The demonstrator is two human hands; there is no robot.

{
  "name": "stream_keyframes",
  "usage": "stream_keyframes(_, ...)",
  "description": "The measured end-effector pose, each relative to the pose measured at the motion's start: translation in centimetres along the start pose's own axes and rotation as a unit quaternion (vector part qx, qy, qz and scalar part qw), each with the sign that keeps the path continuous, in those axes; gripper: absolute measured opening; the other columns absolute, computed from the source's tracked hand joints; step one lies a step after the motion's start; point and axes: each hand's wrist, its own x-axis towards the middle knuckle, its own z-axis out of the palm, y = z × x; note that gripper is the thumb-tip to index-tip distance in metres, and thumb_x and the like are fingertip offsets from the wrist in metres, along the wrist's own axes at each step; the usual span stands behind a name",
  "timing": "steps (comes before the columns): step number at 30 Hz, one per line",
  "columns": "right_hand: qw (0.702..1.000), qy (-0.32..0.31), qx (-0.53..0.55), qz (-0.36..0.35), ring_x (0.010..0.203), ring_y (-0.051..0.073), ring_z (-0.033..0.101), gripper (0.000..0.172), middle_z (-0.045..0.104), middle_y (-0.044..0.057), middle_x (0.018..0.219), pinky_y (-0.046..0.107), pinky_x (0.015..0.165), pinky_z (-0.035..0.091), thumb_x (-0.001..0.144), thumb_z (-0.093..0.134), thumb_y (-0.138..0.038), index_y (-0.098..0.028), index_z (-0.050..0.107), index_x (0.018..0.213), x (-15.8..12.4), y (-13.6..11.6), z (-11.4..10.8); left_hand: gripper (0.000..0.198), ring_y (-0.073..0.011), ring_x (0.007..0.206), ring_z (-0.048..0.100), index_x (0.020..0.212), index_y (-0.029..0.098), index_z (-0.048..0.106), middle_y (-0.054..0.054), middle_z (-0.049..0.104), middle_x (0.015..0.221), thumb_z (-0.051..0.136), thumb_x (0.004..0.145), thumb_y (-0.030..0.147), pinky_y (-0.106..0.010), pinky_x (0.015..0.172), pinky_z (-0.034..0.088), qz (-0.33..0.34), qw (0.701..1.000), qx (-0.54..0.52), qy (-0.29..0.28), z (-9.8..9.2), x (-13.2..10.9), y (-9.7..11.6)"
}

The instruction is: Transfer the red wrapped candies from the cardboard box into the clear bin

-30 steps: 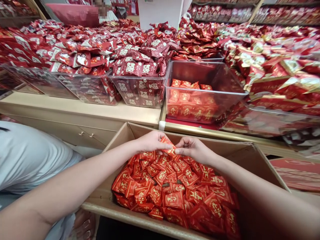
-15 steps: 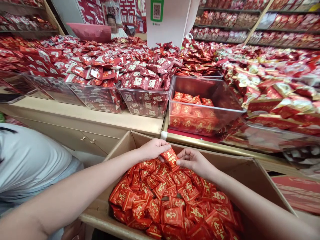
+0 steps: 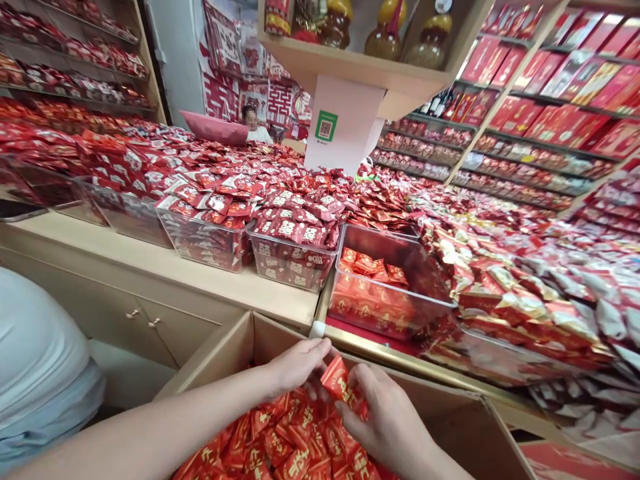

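The head view looks down at a brown cardboard box [image 3: 220,350] that stands open in front of a beige wooden counter [image 3: 150,267]. The box holds a pile of small red wrapped sweets [image 3: 285,447].

The left hand [image 3: 299,363] and the right hand [image 3: 387,417] meet above this pile, near the far wall of the box. Between them they hold one small red foil packet with gold characters [image 3: 341,385], lifted a little above the others and tilted. The left fingers are pressed together and curled, with their tips on the upper left edge of the packet. The right thumb and fingers pinch its lower right edge, and the rest of the right hand is bent over the pile.

Just behind the box, on the counter, stands a clear plastic bin [image 3: 385,320] that holds a low layer of the same red packets. To its left, touching it, a second clear bin with dark red packets [image 3: 293,257] is heaped above its rim. More red packets cover the display behind and to the right.

A white sign with a green square code [image 3: 340,130] hangs under a wooden shelf [image 3: 350,67]. At the left edge a light grey shirt [image 3: 35,360] is visible.
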Motion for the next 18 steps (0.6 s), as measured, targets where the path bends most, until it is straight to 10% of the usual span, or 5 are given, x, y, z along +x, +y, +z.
stream_keyframes(8,0.954,0.251,-0.152,0.056,0.059,0.016,0.051,0.029,0.056,0.003,0.068,0.026,0.053,0.037,0.068,0.049,-0.047,-0.020,0.048,0.078,7.4,-2.2,-14.3,0.054,-0.0107,0.049,0.054,0.083,0.015,0.046,-0.005,0.062,0.065,0.034,0.067,0.065,-0.020,0.045,0.033,-0.017,1.000,0.000,-0.008,-0.4,0.5,-0.5)
stream_keyframes(15,0.942,-0.111,-0.214,0.233,0.046,0.017,0.054,0.020,0.057,0.007,0.050,0.025,0.040,0.037,0.059,0.053,-0.031,-0.014,0.055,0.050,15.8,2.3,-14.0,0.053,-0.0102,0.044,0.050,0.080,0.015,0.046,-0.002,0.059,0.061,0.033,0.068,0.064,-0.022,0.044,0.034,-0.024,0.995,0.091,-0.012,-0.6,1.2,-2.1)
stream_keyframes(18,0.940,-0.122,-0.207,0.242,0.039,0.018,0.053,0.018,0.052,0.006,0.039,0.026,0.037,0.039,0.055,0.056,-0.024,-0.014,0.053,0.039,16.3,3.5,-12.0,0.048,-0.0119,0.046,0.052,0.080,0.015,0.047,-0.003,0.060,0.063,0.032,0.072,0.060,-0.023,0.046,0.036,-0.017,0.992,0.127,-0.008,-0.9,1.5,-2.7)
